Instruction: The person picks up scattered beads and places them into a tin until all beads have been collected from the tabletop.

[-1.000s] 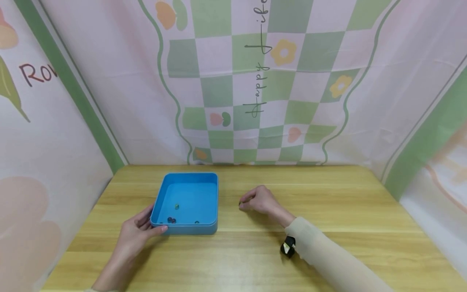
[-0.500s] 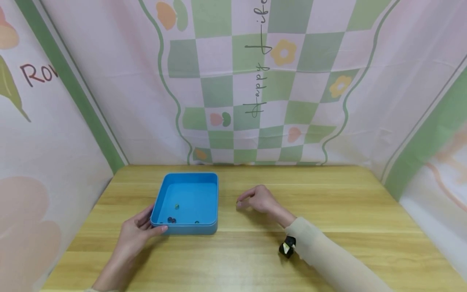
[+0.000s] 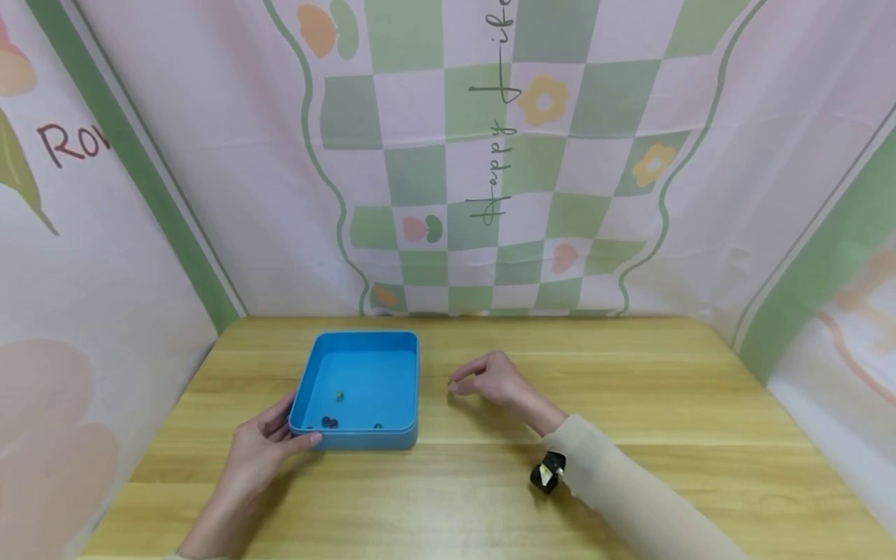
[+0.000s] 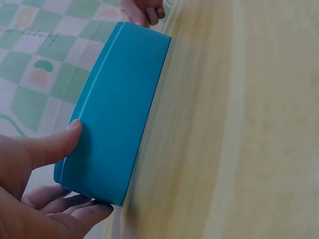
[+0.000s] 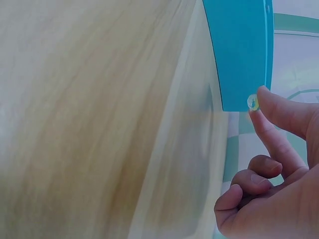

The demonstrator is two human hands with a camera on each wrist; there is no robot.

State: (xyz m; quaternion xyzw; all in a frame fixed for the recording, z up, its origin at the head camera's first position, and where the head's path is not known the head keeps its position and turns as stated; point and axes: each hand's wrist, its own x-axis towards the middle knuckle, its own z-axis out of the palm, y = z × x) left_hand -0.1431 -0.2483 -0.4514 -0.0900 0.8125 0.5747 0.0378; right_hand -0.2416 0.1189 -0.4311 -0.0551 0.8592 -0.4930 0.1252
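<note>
A square blue box without a lid stands on the left half of the table. My left hand grips its near left corner, thumb on the front wall and fingers along the left side, as the left wrist view shows. Several small marbles lie in the box, among them a yellow-green marble and dark reddish marbles. To the right of the box, my right hand pinches a clear glass marble with a yellow-green swirl between thumb and index fingertips. The other fingers are curled in toward the palm.
The wooden table runs back to a hanging printed cloth with green and white checks. A small black device is attached at the right sleeve cuff, close over the table.
My right hand has moved slightly left and up with the marble, nearer to the box. The left hand and the box have stayed in place.
</note>
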